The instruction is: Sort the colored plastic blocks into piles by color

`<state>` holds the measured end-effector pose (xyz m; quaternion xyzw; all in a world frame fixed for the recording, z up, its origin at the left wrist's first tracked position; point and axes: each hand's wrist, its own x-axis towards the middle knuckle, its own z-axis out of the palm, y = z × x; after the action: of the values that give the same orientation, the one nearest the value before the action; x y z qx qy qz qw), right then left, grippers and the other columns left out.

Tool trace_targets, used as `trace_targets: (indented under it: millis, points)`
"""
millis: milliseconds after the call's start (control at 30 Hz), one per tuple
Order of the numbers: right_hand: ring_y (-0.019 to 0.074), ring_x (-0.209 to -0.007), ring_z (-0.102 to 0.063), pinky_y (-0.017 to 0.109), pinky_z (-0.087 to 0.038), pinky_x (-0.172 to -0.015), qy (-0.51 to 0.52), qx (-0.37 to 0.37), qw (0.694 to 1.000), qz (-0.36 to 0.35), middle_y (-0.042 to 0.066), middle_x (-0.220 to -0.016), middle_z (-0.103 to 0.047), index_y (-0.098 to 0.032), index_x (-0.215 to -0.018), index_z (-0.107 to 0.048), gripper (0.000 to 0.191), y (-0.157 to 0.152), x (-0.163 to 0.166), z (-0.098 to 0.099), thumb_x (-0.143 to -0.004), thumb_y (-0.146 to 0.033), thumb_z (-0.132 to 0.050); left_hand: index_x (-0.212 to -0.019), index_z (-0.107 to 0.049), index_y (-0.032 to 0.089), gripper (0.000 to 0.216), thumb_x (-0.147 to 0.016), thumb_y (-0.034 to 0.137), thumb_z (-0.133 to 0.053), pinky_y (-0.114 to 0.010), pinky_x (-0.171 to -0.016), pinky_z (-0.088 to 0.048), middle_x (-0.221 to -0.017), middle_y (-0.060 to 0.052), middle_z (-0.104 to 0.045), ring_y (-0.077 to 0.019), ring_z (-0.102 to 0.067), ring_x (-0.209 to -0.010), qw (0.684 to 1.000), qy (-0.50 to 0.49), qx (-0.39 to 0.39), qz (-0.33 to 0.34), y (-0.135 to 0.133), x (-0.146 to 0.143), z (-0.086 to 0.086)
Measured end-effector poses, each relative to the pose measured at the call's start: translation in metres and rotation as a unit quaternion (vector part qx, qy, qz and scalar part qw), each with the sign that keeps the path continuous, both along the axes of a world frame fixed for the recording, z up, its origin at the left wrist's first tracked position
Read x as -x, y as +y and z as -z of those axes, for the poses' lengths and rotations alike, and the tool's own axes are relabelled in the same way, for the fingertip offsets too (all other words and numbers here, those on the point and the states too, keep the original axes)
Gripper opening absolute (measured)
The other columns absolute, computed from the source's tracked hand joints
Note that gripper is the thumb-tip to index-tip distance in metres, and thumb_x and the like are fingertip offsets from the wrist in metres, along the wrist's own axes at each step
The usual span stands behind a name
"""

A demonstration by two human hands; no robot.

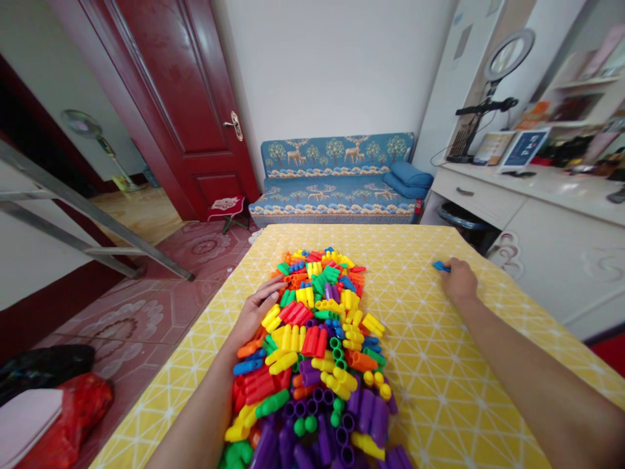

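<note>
A big heap of coloured plastic bullet-shaped blocks point(317, 339) covers the middle of the table with the yellow patterned cloth point(430, 365). My left hand point(256, 309) lies flat against the left side of the heap, fingers stretched out over the blocks. My right hand point(458, 279) is far out on the right part of the table, fingers closed on a small blue block point(441, 266) that touches the cloth.
A blue patterned sofa point(336, 176) stands beyond the table. A red door point(195, 98) is at the back left, a metal ladder point(88, 215) at left. A white desk point(537, 195) with a ring light point(508, 55) runs along the right. Bags point(58, 404) lie on the floor at lower left.
</note>
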<state>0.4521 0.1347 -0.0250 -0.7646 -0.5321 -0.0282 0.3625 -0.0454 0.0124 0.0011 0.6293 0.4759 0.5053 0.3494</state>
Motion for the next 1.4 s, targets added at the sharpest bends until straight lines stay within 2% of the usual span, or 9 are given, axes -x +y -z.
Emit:
trace_targets:
  millis: [133, 200, 233, 300, 433, 633, 967, 1200, 1400]
  points:
    - [0.0202, -0.070, -0.055, 0.034, -0.042, -0.065, 0.019, -0.001, 0.998, -0.061, 0.009, -0.081, -0.062, -0.018, -0.079, -0.059, 0.011, -0.034, 0.051, 0.004, -0.071, -0.026, -0.058, -0.109, -0.070, 0.022, 0.038, -0.083, 0.049, -0.060, -0.042, -0.114, -0.028, -0.139, -0.007, -0.052, -0.0273, -0.042, -0.132, 1.000, -0.013, -0.002, 0.000, 0.001, 0.000, 0.002]
    - [0.0177, -0.066, -0.057, 0.032, -0.047, -0.064, 0.047, 0.002, 0.990, -0.129, 0.005, -0.080, -0.065, -0.020, -0.086, -0.061, 0.020, -0.064, 0.095, 0.008, -0.072, -0.033, -0.060, -0.110, -0.070, 0.022, 0.039, -0.083, 0.049, -0.060, -0.042, -0.114, -0.027, -0.138, -0.007, -0.053, -0.0274, -0.042, -0.132, 1.000, -0.012, -0.001, 0.000, 0.001, 0.000, 0.001]
    - [0.0180, -0.067, -0.059, 0.033, -0.049, -0.065, 0.108, -0.004, 0.977, -0.184, 0.005, -0.082, -0.066, -0.019, -0.094, -0.061, 0.027, -0.081, 0.119, 0.010, -0.073, -0.036, -0.059, -0.110, -0.070, 0.022, 0.040, -0.083, 0.050, -0.060, -0.042, -0.114, -0.027, -0.138, -0.008, -0.053, -0.0275, -0.042, -0.132, 1.000, -0.011, 0.000, 0.000, 0.001, 0.000, 0.001]
    - [0.0203, -0.080, -0.063, 0.035, -0.051, -0.073, 0.187, -0.012, 0.938, -0.292, 0.006, -0.093, -0.068, -0.020, -0.107, -0.060, 0.033, -0.114, 0.163, 0.010, -0.081, -0.040, -0.052, -0.110, -0.070, 0.021, 0.041, -0.083, 0.050, -0.060, -0.043, -0.114, -0.027, -0.138, -0.008, -0.053, -0.0275, -0.042, -0.132, 1.000, -0.011, -0.002, 0.001, 0.000, -0.001, 0.000]
    - [0.0245, -0.102, -0.061, 0.043, -0.046, -0.091, 0.179, -0.001, 0.927, -0.331, 0.008, -0.111, -0.066, -0.022, -0.114, -0.059, 0.035, -0.152, 0.207, 0.001, -0.089, -0.043, -0.045, -0.109, -0.070, 0.021, 0.038, -0.084, 0.047, -0.060, -0.042, -0.113, -0.028, -0.137, -0.008, -0.054, -0.0268, -0.043, -0.131, 1.000, -0.013, -0.009, 0.002, 0.000, -0.002, -0.001]
    - [0.0249, -0.104, -0.061, 0.043, -0.047, -0.092, 0.203, 0.021, 0.918, -0.340, 0.007, -0.113, -0.066, -0.023, -0.116, -0.058, 0.037, -0.151, 0.201, -0.005, -0.089, -0.045, -0.046, -0.108, -0.071, 0.022, 0.040, -0.083, 0.049, -0.060, -0.042, -0.113, -0.030, -0.137, -0.008, -0.054, -0.0276, -0.044, -0.131, 1.000, -0.010, -0.008, 0.001, -0.001, -0.001, -0.002]
    - [0.0236, -0.101, -0.060, 0.043, -0.047, -0.092, 0.247, 0.000, 0.905, -0.347, 0.007, -0.116, -0.063, -0.024, -0.112, -0.061, 0.035, -0.148, 0.201, -0.002, -0.082, -0.040, -0.054, -0.111, -0.070, 0.023, 0.036, -0.086, 0.045, -0.058, -0.041, -0.114, -0.026, -0.137, -0.007, -0.053, -0.0259, -0.042, -0.132, 1.000, 0.000, -0.015, 0.007, -0.001, -0.001, -0.001]
    - [0.0232, -0.123, -0.050, 0.047, -0.035, -0.107, 0.283, 0.005, 0.875, -0.392, 0.004, -0.132, -0.056, -0.029, -0.124, -0.057, 0.044, -0.150, 0.200, -0.006, -0.080, -0.031, -0.055, -0.111, -0.070, 0.022, 0.036, -0.086, 0.045, -0.058, -0.042, -0.113, -0.029, -0.137, -0.008, -0.053, -0.0266, -0.044, -0.131, 1.000, -0.006, -0.011, 0.010, -0.001, -0.002, -0.003]
    - [0.0241, -0.121, -0.051, 0.047, -0.035, -0.106, 0.271, -0.003, 0.879, -0.393, 0.005, -0.128, -0.059, -0.027, -0.119, -0.062, 0.037, -0.151, 0.200, -0.007, -0.084, -0.033, -0.053, -0.109, -0.071, 0.021, 0.035, -0.085, 0.044, -0.059, -0.042, -0.112, -0.030, -0.137, -0.008, -0.054, -0.0273, -0.045, -0.129, 1.000, -0.016, -0.010, 0.006, -0.003, -0.003, -0.005]
